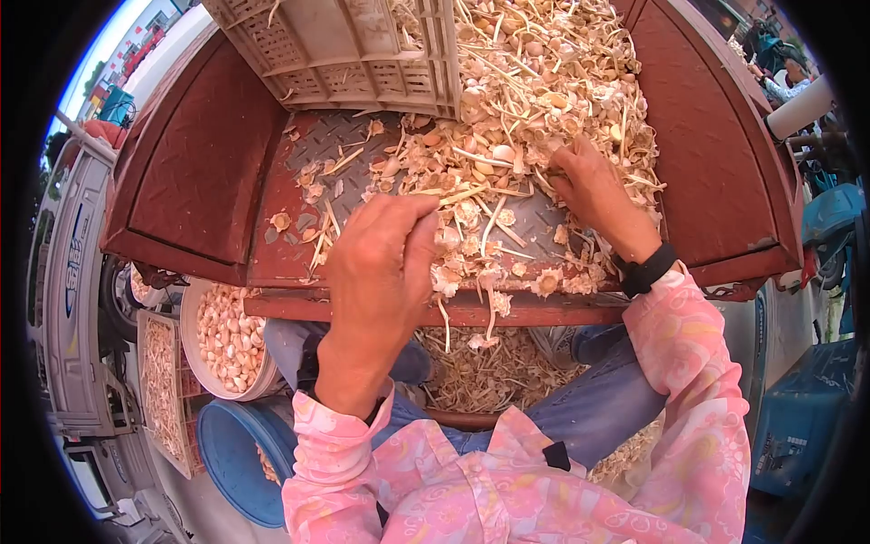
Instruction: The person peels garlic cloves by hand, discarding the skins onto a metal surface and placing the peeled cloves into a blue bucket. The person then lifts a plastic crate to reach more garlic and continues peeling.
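My left hand is over the near edge of the reddish metal cart bed, fingers curled and thumb against them. Dry garlic stalks lie right at its fingertips; what its fingers enclose is hidden. My right hand reaches into the near side of a heap of garlic cloves and husks, its fingers bent together, and their tips hide what they hold. Between the hands, stalks and root ends trail over the front edge of the cart bed.
A pale plastic crate stands tilted at the back left of the bed. Below left are a white bucket of cloves, a blue bucket and a crate of husks. Scraps cover the ground between my legs.
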Action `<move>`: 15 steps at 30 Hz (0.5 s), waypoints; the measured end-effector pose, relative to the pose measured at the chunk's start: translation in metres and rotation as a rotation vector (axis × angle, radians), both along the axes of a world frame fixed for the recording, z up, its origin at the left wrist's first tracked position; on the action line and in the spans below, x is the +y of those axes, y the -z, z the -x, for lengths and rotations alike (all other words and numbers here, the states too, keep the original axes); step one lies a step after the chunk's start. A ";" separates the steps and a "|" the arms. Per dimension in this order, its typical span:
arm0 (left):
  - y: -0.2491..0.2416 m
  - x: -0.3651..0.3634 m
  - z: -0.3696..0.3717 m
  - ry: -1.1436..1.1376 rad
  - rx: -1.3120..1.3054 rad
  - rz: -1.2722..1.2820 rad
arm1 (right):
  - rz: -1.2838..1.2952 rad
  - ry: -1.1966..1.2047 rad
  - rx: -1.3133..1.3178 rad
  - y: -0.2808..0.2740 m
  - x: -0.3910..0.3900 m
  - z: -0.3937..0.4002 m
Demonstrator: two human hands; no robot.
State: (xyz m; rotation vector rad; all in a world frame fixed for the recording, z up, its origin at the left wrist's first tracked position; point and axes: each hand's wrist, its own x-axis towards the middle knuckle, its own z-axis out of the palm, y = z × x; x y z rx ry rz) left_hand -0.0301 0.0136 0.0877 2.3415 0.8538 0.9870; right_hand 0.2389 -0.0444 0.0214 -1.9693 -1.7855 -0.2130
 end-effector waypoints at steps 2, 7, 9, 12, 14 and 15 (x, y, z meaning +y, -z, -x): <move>0.022 0.004 -0.059 0.171 0.004 -0.093 | 0.095 -0.018 -0.013 0.005 0.001 -0.005; 0.080 0.021 -0.134 0.057 0.470 -0.092 | 0.150 -0.077 0.060 0.004 -0.011 -0.015; 0.086 0.019 -0.138 -0.014 0.515 -0.068 | 0.170 -0.086 0.184 0.002 -0.020 -0.019; 0.081 0.017 -0.141 -0.048 0.556 0.005 | 0.223 -0.030 0.495 -0.009 -0.035 -0.021; 0.084 0.017 -0.147 -0.090 0.525 -0.004 | 0.242 0.021 0.763 -0.008 -0.042 -0.028; 0.083 0.018 -0.148 -0.096 0.528 -0.005 | 0.232 0.031 0.854 -0.008 -0.044 -0.030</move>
